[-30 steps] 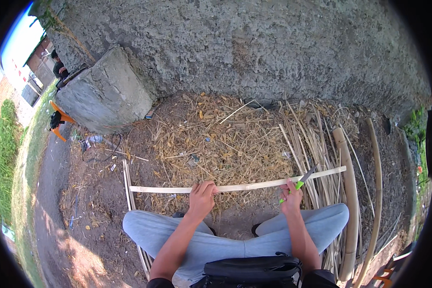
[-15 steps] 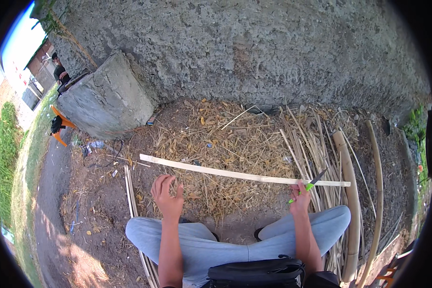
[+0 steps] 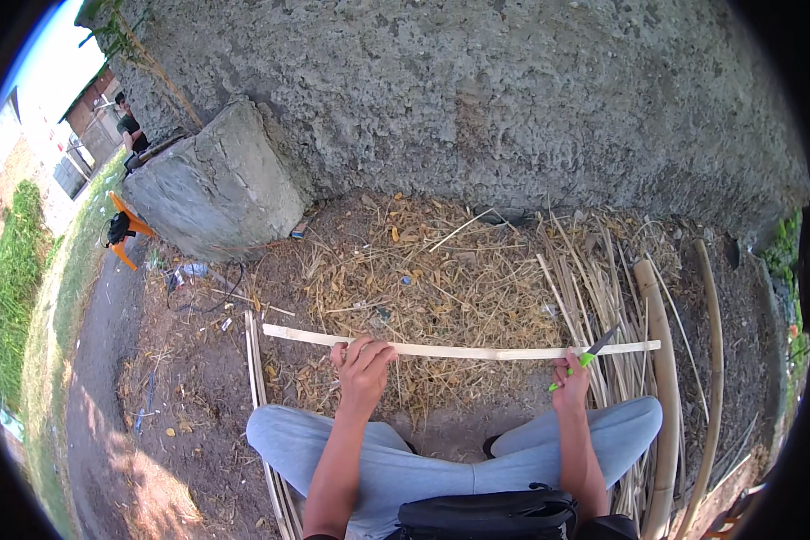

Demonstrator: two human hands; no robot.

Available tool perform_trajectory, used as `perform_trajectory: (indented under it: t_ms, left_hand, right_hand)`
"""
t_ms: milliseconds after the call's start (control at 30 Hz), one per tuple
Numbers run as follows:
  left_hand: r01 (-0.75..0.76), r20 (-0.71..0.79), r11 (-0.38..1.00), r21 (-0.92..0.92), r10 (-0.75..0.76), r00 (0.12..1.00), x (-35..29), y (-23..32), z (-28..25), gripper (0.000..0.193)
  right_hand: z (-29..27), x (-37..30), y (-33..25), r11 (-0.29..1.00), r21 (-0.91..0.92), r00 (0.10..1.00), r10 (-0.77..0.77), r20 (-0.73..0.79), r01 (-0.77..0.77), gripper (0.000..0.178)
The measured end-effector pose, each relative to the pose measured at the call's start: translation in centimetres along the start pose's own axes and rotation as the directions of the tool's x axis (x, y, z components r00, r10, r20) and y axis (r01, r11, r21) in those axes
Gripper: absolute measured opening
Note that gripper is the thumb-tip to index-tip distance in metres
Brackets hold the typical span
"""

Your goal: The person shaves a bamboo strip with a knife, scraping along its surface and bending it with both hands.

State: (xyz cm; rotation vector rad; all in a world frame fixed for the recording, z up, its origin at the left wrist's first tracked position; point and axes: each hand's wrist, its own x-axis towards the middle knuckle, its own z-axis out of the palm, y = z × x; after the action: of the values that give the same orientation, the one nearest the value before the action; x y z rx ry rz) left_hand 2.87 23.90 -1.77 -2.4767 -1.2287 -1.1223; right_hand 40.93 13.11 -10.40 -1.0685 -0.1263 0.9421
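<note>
"Where is the pale strip (image 3: 450, 352) at this moment?"

"It is held across the front of the person's two knees, above the ground (image 3: 198, 378). Its line runs almost level, with a slight bend."

"And what does the right hand (image 3: 571, 387) do?"

"It is closed. It grips the strip near the right end, and in the same fingers it has a knife (image 3: 588, 359) with a bright green handle. The dark blade crosses over the strip and points away from the body, to the right."

"Is the left hand (image 3: 363, 382) also gripping?"

"This I cannot tell with certainty. Its fingers are bent and spread over the strip, nearer to the left end, but I do not see how firmly they press."

"What lies at the right side of the ground?"

"There is a pile of thin strips (image 3: 594, 288), then a thick pole (image 3: 660, 387), and farther right a thinner pole (image 3: 714, 360). The right end of the held strip reaches over the thick pole; whether they touch, I cannot say."

"And elsewhere?"

"Dry shavings (image 3: 459, 288) cover the middle, up toward the ground's far edge, where the rough grey wall (image 3: 513, 117) stands. A few narrow strips (image 3: 254, 360) lie beside the left knee. At the far left corner there is a concrete block (image 3: 216, 180), with an orange chair (image 3: 128, 236) just beside it."
</note>
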Motion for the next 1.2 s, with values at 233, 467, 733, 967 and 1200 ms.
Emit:
perform_trajectory:
  t_ms: [233,467,733,967,1200]
  left_hand:
    - [0.185,-0.191,0.983,0.013,-0.179,0.965,-0.8,-2.6,0.5,0.011]
    - [0.132,-0.141,0.975,0.179,-0.107,0.984,1.2,1.4,-1.2,0.026]
    - [0.049,-0.067,0.992,-0.118,-0.057,0.996,0.0,0.5,1.0,0.022]
    - [-0.018,-0.085,0.973,-0.23,-0.001,0.996,-0.7,0.6,1.5,0.016]
    - [0.11,-0.437,0.994,0.004,-0.097,0.894,-0.2,1.4,0.6,0.029]
  right_hand:
    - [-0.8,0.6,-1.1,0.997,0.022,0.996,-0.068,-0.058,0.069,0.017]
    - [0.0,0.3,-1.3,0.997,0.002,0.997,-0.071,-0.037,0.072,0.014]
    - [-1.1,0.4,-1.2,0.999,0.042,0.999,-0.024,0.027,0.023,0.012]
    - [-1.6,0.9,-0.9,0.997,0.077,0.999,0.025,-0.034,-0.022,0.013]
    - [-1.9,1.4,-1.9,0.993,0.111,0.999,-0.031,-0.043,0.036,0.017]
